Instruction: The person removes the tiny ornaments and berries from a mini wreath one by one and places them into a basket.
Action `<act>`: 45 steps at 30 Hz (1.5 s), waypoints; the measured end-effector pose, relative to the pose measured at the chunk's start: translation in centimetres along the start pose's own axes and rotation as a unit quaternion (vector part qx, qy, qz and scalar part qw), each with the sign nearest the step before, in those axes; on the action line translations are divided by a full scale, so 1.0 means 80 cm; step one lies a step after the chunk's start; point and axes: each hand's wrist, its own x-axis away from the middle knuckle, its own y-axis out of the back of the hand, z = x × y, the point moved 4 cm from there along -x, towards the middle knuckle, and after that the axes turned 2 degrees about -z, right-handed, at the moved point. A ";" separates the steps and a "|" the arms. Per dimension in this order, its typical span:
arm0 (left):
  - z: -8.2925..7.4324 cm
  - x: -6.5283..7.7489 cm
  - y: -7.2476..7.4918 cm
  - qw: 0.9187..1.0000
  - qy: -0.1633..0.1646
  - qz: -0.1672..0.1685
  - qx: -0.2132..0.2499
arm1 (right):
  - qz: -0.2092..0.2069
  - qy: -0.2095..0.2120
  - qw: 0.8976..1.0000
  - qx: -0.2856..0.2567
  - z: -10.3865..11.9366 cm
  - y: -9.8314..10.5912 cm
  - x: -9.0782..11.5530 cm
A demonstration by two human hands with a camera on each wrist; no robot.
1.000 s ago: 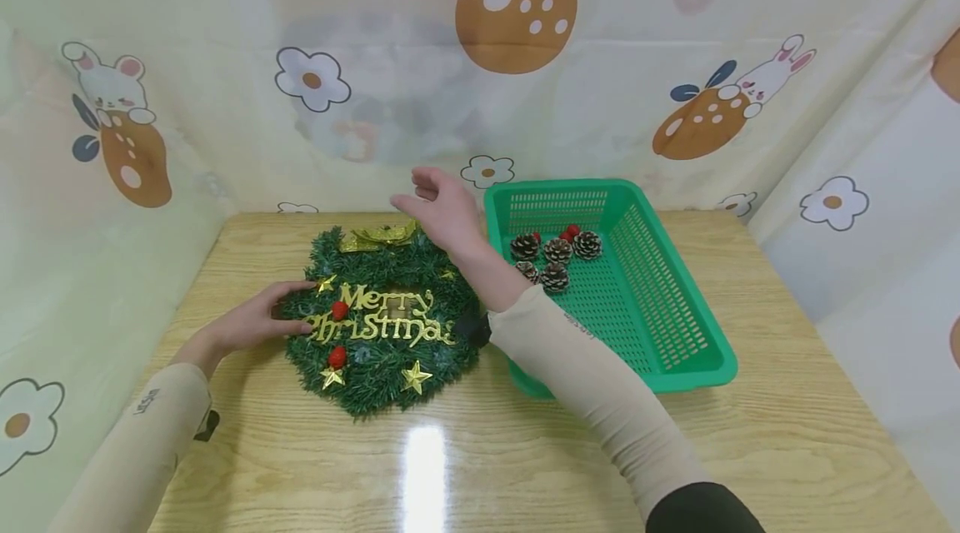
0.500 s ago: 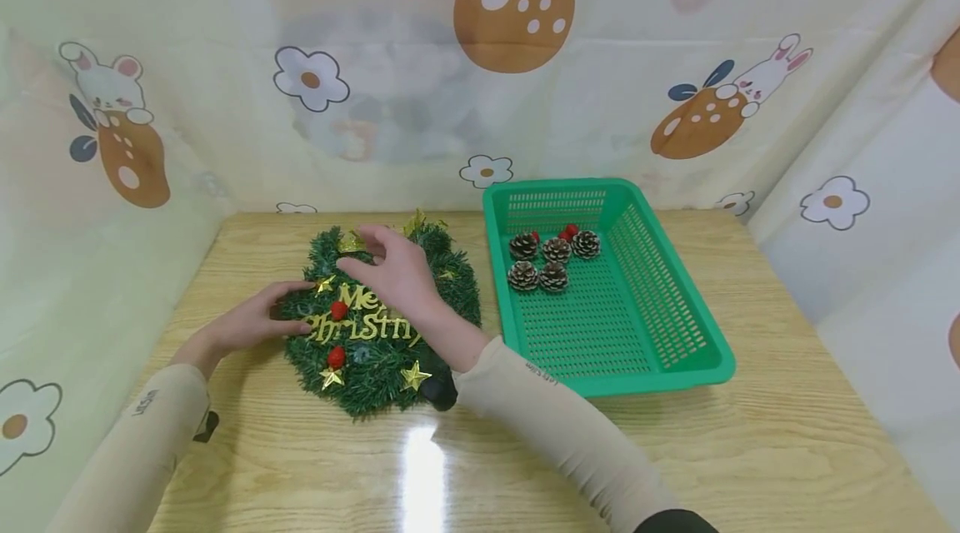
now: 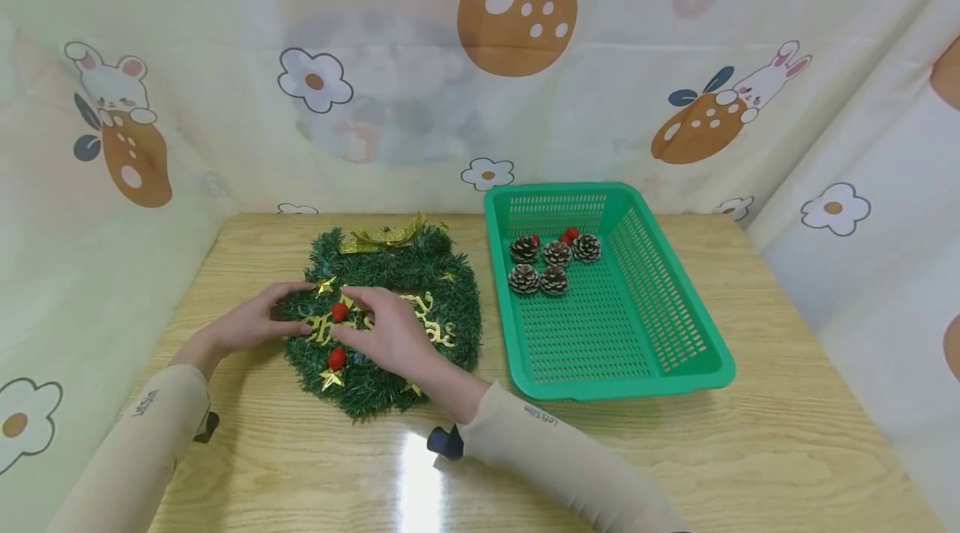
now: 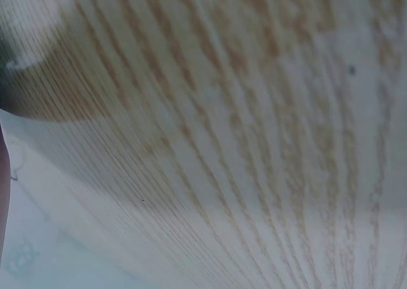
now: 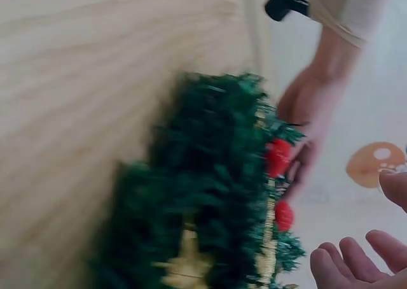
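Observation:
A green Christmas wreath (image 3: pixel 390 266) lies on the table, trimmed with gold "Merry Christmas" lettering (image 3: pixel 438 333), a gold bow (image 3: pixel 382 238) and gold stars (image 3: pixel 332 379). Two red berries (image 3: pixel 337 358) sit on its left side, also visible as red berries (image 5: pixel 278 156) in the right wrist view. My left hand (image 3: pixel 251 318) holds the wreath's left edge, thumb and forefinger on top. Over the lettering, my right hand (image 3: pixel 393 337) hovers near the upper berry, thumb and fingers apart. Its fingers (image 5: pixel 350 263) hold nothing in the right wrist view. Part of the lettering is hidden behind it.
Right of the wreath stands a green plastic basket (image 3: pixel 525 350). Several pine cones (image 3: pixel 554 280) and a few red berries (image 3: pixel 572 233) lie in it. A patterned curtain (image 3: pixel 405 100) hangs behind the wooden table (image 3: pixel 300 466). The left wrist view shows mostly blurred tabletop (image 4: pixel 210 142).
My right hand has come from above the wreath's far right side, moving left and nearer to me, to beside the upper red berry. My left hand stays on the wreath's edge.

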 end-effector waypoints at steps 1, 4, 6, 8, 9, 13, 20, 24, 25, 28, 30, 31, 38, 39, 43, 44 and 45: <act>0.001 0.000 0.000 1.000 0.000 -0.001 -0.002 | 0.002 0.008 1.000 0.012 -0.002 -0.003 0.002; 0.002 0.000 -0.001 1.000 0.000 -0.001 -0.009 | 0.008 0.031 0.999 0.038 -0.011 -0.011 0.007; 0.003 0.000 -0.001 1.000 0.000 0.000 -0.010 | 0.011 0.045 0.998 0.047 -0.015 -0.016 0.010; 0.002 0.000 -0.002 1.000 -0.001 0.001 -0.009 | 0.015 0.052 0.997 0.054 -0.020 -0.021 0.012; 0.002 0.000 -0.002 1.000 -0.002 0.001 -0.008 | 0.017 0.052 0.997 0.057 -0.022 -0.023 0.014; 0.003 -0.001 -0.002 1.000 -0.003 0.003 -0.006 | 0.020 0.052 0.997 0.060 -0.028 -0.032 0.017; 0.003 -0.001 -0.001 1.000 0.001 0.003 -0.008 | 0.016 0.073 0.993 0.096 -0.027 -0.041 0.017; 0.004 -0.001 -0.001 1.000 0.002 0.002 -0.012 | 0.020 0.072 0.992 0.105 -0.026 -0.044 0.017; 0.004 -0.001 -0.001 1.000 0.002 0.001 -0.011 | 0.022 0.071 0.991 0.107 -0.026 -0.045 0.017; 0.004 -0.002 -0.002 1.000 0.000 0.000 -0.012 | 0.023 0.072 0.990 0.117 -0.026 -0.047 0.017; 0.004 -0.002 -0.002 1.000 -0.001 -0.001 -0.012 | 0.020 0.079 0.989 0.125 -0.025 -0.048 0.016; 0.004 -0.002 -0.003 1.000 0.000 -0.001 -0.011 | 0.018 0.083 0.988 0.130 -0.024 -0.049 0.015; 0.004 -0.002 -0.003 1.000 0.003 0.005 -0.010 | 0.004 0.117 0.980 0.161 -0.023 -0.057 0.012; 0.004 -0.002 -0.003 1.000 0.004 0.005 -0.010 | 0.003 0.120 0.979 0.165 -0.023 -0.057 0.012; 0.005 -0.002 -0.002 1.000 0.004 0.005 -0.007 | -0.002 0.131 0.975 0.180 -0.022 -0.059 0.012; 0.005 -0.002 -0.002 1.000 0.004 0.005 -0.005 | -0.003 0.131 0.974 0.182 -0.022 -0.059 0.012; 0.006 -0.003 -0.002 1.000 0.004 0.004 -0.004 | -0.005 0.132 0.974 0.184 -0.021 -0.060 0.012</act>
